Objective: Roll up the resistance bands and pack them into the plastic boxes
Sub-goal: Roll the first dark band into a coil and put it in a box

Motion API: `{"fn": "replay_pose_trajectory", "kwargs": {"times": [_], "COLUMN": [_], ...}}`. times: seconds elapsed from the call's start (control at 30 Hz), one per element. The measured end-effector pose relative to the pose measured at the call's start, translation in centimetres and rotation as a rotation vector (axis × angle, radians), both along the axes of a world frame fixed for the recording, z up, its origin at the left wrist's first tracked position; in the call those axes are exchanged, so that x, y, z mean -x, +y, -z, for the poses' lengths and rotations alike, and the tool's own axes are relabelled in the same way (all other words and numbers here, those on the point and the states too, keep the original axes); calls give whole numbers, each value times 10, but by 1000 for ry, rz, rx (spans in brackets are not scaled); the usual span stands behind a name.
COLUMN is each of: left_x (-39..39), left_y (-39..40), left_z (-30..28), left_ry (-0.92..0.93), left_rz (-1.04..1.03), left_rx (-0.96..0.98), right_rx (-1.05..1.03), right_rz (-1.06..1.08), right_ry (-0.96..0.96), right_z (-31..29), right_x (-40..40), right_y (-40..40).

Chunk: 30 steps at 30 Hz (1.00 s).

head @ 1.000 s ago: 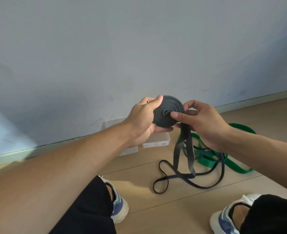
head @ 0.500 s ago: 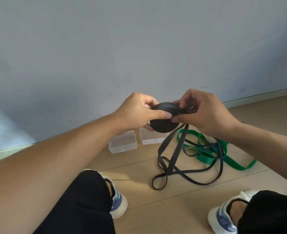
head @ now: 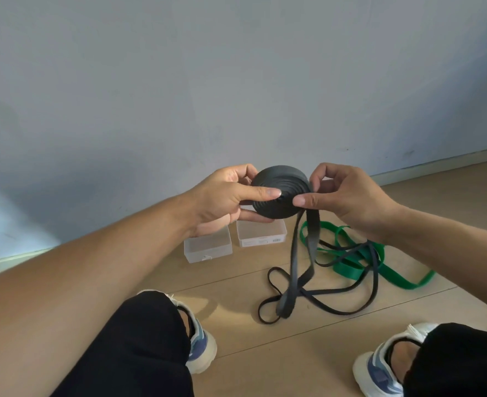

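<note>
1. The black resistance band (head: pixel 279 193) is wound into a flat spiral coil held in the air in front of the wall, above the two boxes. The coil's flat face is tilted up toward the camera, so its winding axis points roughly toward the viewer and a little upward.
2. The unrolled tail of that band hangs from the coil's right edge almost straight down, its long run close to vertical, then spreads in loose loops on the wooden floor (head: pixel 308 339).
3. The left hand (head: pixel 222 202) grips the coil from the left: thumb laid across the front face, fingers curled behind and under it.
4. The right hand (head: pixel 348 196) pinches the coil's right edge, where the tail leaves, between thumb and curled fingers.
5. Count of bands: two, one black and one green band (head: pixel 351 267). The green one lies unrolled on the floor to the right, its loops crossed by the black tail.
6. Count of plastic boxes: two. The left plastic box (head: pixel 208 249) and the right plastic box (head: pixel 261 234) are clear, sit open side by side near the wall, and are just beside each other.
7. Two sneakers show at the bottom, one on each side.
</note>
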<state>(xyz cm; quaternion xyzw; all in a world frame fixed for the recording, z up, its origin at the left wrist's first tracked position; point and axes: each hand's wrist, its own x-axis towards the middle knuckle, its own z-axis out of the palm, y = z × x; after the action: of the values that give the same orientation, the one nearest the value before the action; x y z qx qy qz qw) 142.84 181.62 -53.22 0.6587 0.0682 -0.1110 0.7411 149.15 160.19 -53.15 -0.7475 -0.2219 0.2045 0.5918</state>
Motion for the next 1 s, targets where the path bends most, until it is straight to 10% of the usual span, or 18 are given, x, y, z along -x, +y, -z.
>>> {"fn": "replay_pose_trajectory", "kwargs": {"times": [0.27,0.8,0.9,1.0], "left_x": [1,-2,-2,-2], "left_y": [-18,-3,-5,-12], "left_z": [-5,1,1,0], "left_ry": [-152,-31,30,-39], "left_rz": [109,-81,-47,57], "left_rx": [-825,30,-12,-567], "right_rx": [437,66,155,324], "right_rz": [-69,44,37,-30], "right_ry": [-374,-74,-144,-272], "right_z": [-3,3,1,-1], "right_x": [14,1,1,4], "right_y": [9,2,1,4]}}
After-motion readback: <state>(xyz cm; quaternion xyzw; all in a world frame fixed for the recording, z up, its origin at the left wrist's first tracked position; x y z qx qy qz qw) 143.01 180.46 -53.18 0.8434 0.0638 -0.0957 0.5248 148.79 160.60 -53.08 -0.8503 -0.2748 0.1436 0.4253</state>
